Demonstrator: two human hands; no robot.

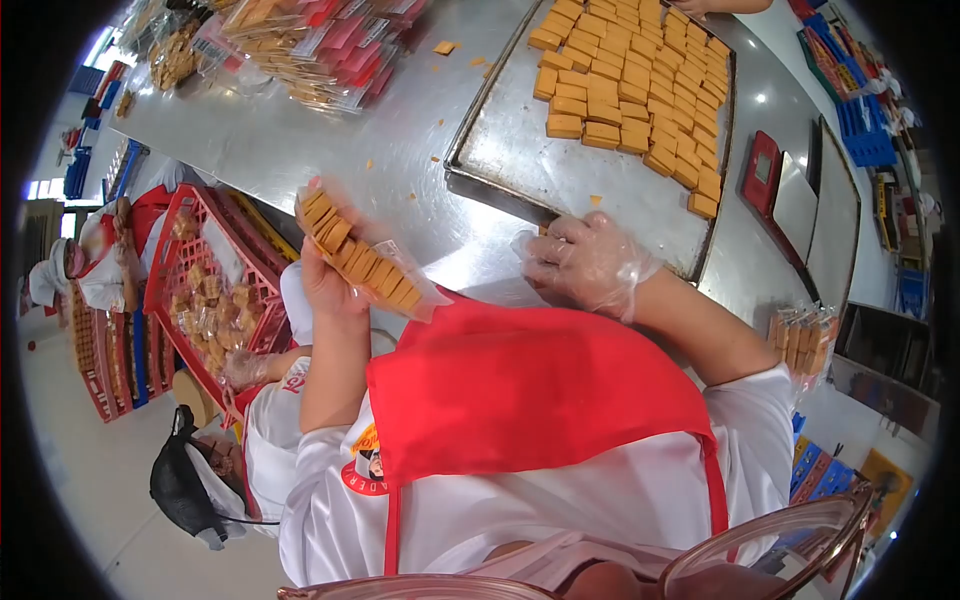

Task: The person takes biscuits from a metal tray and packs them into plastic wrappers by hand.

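Note:
My left hand (335,285) is closed around a clear bag of biscuits (362,262), which holds two rows of orange-brown pieces. Its open-looking end points down and right, over the table edge. Inside a clear plastic glove, my right hand (592,262) has its fingers curled at the near edge of a metal tray (520,165). Whatever lies under those fingers is mostly hidden; a bit of orange-brown shows beside them. Many rectangular biscuits (635,85) lie in rows on the tray's far part.
Filled packets (325,45) are piled at the table's (270,150) far left. A red-and-white object (765,170) lies right of the tray. At left, a co-worker's gloved hand (243,370) touches a pink crate (170,300) of bagged pieces. Another person's hand (700,6) is beyond the tray.

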